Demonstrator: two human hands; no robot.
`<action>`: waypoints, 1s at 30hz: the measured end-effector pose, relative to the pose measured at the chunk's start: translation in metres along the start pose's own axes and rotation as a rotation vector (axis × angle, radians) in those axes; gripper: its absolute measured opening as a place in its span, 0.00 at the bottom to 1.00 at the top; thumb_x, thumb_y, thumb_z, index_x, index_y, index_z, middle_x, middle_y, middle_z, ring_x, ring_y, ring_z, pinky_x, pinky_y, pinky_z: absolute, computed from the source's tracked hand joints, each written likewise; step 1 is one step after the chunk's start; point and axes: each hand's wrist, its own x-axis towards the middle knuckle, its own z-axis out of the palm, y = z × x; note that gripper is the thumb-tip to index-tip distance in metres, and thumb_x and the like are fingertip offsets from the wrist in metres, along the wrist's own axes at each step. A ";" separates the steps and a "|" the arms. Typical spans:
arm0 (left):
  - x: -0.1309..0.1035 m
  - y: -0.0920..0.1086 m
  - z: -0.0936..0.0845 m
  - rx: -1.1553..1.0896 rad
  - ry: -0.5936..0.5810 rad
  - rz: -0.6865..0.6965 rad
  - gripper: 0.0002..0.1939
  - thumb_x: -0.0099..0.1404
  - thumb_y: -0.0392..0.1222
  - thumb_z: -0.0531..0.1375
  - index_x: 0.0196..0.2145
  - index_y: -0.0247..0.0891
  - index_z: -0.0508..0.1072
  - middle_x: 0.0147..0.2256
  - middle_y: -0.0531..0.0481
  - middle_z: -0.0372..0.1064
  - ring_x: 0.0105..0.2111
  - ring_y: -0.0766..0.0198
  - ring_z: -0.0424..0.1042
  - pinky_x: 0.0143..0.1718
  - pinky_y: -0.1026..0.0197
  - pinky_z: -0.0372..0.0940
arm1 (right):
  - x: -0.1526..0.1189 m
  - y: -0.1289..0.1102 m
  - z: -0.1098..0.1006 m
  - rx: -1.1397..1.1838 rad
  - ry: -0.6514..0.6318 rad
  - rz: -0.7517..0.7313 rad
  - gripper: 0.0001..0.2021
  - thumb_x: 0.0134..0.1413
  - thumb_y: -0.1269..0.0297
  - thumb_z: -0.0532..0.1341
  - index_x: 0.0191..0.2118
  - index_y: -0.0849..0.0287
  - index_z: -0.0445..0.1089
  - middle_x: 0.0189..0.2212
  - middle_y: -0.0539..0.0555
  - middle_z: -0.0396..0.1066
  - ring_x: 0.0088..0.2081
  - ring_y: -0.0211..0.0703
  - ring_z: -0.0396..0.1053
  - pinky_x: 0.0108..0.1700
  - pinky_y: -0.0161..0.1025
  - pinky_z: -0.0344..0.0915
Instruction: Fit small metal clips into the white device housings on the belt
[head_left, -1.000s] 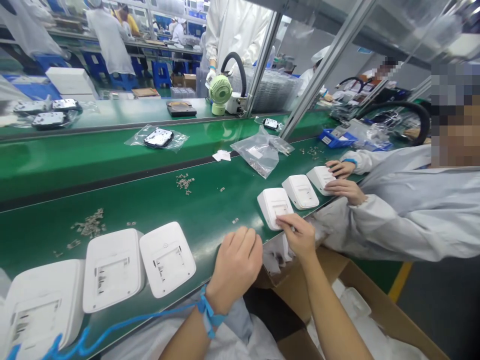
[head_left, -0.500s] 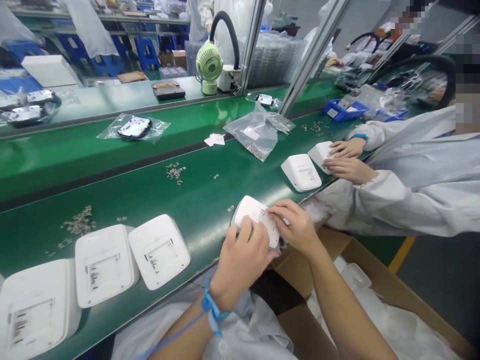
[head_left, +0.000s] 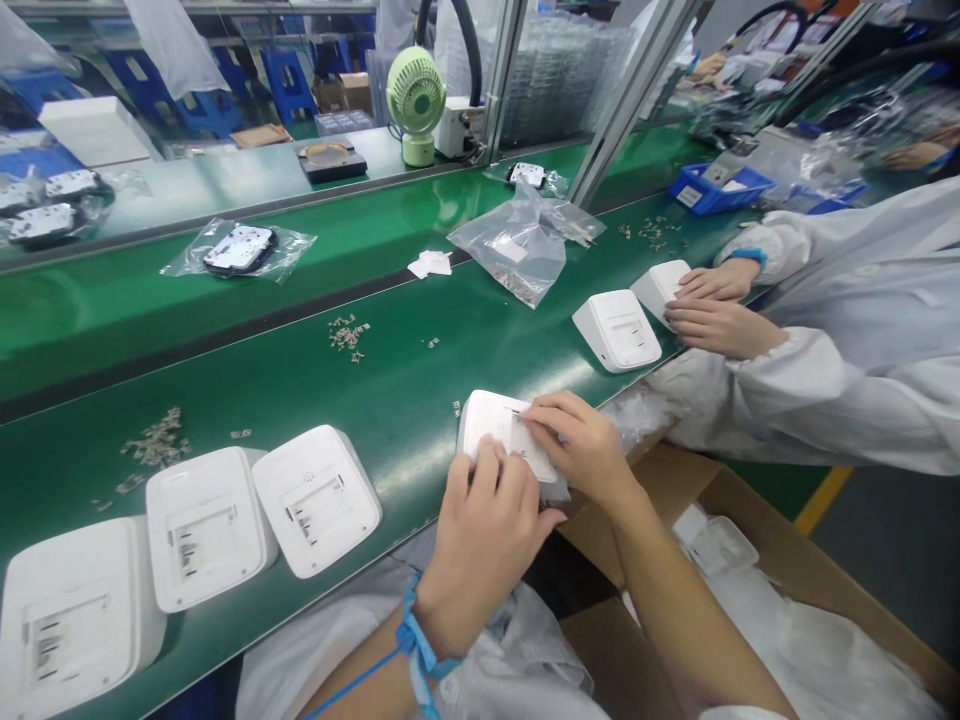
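My left hand [head_left: 484,530] and my right hand [head_left: 581,440] both grip one white plastic housing [head_left: 491,425] at the near edge of the green conveyor belt [head_left: 300,370]. The housing is tilted toward me, my right fingertips pressing on its recessed face. A blue strap circles my left wrist. To my left, three more white housings lie face up in a row: [head_left: 315,498], [head_left: 206,525], [head_left: 71,615].
A co-worker in a white coat at the right has both hands [head_left: 709,305] on a white housing, with another housing [head_left: 616,330] beside it. Small metal parts [head_left: 157,445], a clear bag [head_left: 525,245] and a green fan [head_left: 416,90] lie farther back. An open cardboard box [head_left: 735,540] sits below the belt edge.
My right hand drew the housing from beside the co-worker's row toward me, and my left hand closed on it. Both hands now hold it at the belt edge.
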 end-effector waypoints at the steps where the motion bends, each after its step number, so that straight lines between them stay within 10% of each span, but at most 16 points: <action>1: 0.000 0.000 0.000 -0.008 -0.005 -0.001 0.26 0.72 0.56 0.54 0.52 0.30 0.72 0.51 0.38 0.71 0.59 0.47 0.63 0.52 0.46 0.59 | -0.001 0.000 0.001 -0.009 0.011 0.000 0.10 0.64 0.73 0.57 0.41 0.56 0.76 0.36 0.56 0.73 0.38 0.43 0.71 0.40 0.42 0.72; 16: -0.001 -0.002 -0.006 -0.007 -0.032 0.004 0.27 0.71 0.56 0.55 0.55 0.29 0.72 0.53 0.38 0.70 0.60 0.47 0.63 0.55 0.46 0.60 | -0.013 -0.017 0.009 0.057 0.191 0.203 0.07 0.58 0.70 0.65 0.39 0.50 0.77 0.33 0.50 0.78 0.35 0.44 0.75 0.36 0.44 0.74; 30: -0.006 -0.001 -0.002 -0.038 -0.012 -0.001 0.29 0.68 0.58 0.59 0.54 0.29 0.73 0.53 0.38 0.70 0.62 0.45 0.62 0.58 0.47 0.59 | 0.001 -0.015 0.001 0.006 0.064 0.242 0.11 0.55 0.72 0.60 0.44 0.55 0.74 0.42 0.55 0.76 0.32 0.41 0.72 0.39 0.42 0.73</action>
